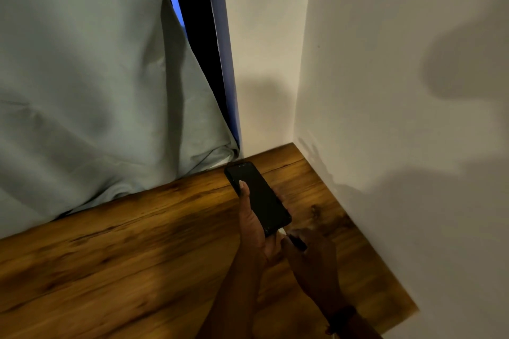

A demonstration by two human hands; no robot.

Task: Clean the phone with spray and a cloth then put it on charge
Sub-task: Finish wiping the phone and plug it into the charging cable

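Observation:
A black phone (pixel 259 197) with a dark screen is held above the wooden table, its top end pointing to the far corner. My left hand (pixel 254 224) grips it from below, with the thumb lying along its left edge. My right hand (pixel 308 253) is at the phone's near end and pinches a small dark plug (pixel 298 242) close to the bottom edge. A bit of white shows between the plug and the phone. No spray bottle or cloth is in view.
The wooden table (pixel 124 256) fills the lower part of the view. A white wall (pixel 399 118) stands along its right side. A pale grey curtain (pixel 82 91) hangs at the back left and rests on the table's far edge.

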